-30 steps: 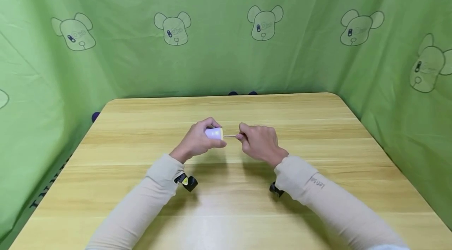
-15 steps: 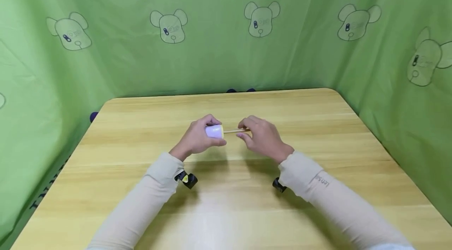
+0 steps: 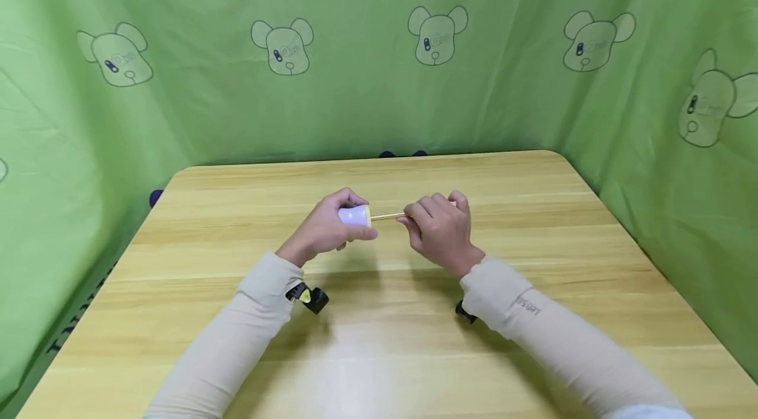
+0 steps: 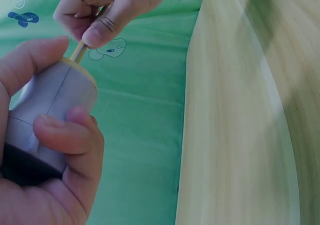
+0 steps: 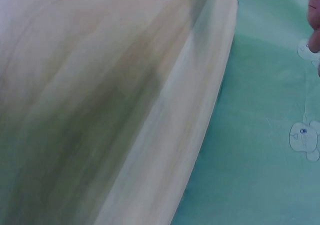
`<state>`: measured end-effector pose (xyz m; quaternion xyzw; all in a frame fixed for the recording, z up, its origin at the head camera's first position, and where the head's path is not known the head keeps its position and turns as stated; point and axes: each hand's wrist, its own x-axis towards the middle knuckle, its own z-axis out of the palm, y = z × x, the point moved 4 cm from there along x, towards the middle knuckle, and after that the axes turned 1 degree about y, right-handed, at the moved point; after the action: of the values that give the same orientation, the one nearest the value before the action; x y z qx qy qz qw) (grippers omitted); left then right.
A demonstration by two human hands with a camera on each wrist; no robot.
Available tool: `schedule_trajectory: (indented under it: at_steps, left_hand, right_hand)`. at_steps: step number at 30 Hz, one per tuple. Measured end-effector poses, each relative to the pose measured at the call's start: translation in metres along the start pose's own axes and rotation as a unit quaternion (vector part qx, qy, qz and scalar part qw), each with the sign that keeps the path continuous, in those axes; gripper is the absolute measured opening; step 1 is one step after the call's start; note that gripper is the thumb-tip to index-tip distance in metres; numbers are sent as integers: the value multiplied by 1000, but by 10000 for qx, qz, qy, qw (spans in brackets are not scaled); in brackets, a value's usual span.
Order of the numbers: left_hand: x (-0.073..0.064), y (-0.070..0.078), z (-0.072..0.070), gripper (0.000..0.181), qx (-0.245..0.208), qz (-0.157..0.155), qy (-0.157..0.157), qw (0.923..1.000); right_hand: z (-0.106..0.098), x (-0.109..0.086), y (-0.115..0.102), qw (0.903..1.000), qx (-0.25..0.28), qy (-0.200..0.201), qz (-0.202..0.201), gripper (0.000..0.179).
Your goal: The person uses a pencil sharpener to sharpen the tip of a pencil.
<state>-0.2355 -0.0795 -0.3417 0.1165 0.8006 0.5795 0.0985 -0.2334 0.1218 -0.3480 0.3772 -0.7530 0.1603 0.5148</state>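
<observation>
My left hand (image 3: 329,225) grips a small lavender pencil sharpener (image 3: 354,216) with a yellow rim. In the left wrist view its rounded pale body (image 4: 57,92) ends in a dark base down by the palm, and fingers curl round both sides. A thin yellowish pencil (image 3: 386,216) runs from the rimmed end to my right hand (image 3: 441,229), which pinches it between thumb and curled fingers. Its tip is hidden inside the sharpener, and its other end mostly by the right hand. Both hands are raised over the table. Only some right fingers (image 5: 314,22) show at the right wrist view's edge.
The wood-grain table (image 3: 379,340) has rounded far corners. A green curtain (image 3: 355,110) printed with bear heads hangs behind it and along both sides. A black wrist camera (image 3: 316,300) is strapped below the left cuff, another (image 3: 465,312) below the right.
My right hand loosened and slid outward along the pencil, then closed its fingers on it again with the wrist turned. The left hand keeps hold of the sharpener and has shifted slightly left.
</observation>
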Motion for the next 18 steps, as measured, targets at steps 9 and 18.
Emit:
schedule_trajectory:
  at_steps: [9, 18]
  left_hand:
    - [-2, 0, 1, 45, 227, -12, -54, 9997]
    - [-1, -2, 0, 43, 882, 336, 121, 9955]
  right_hand:
    - [2, -3, -5, 9993, 68, 285, -234, 43]
    - [5, 0, -5, 9944, 450, -896, 337, 42]
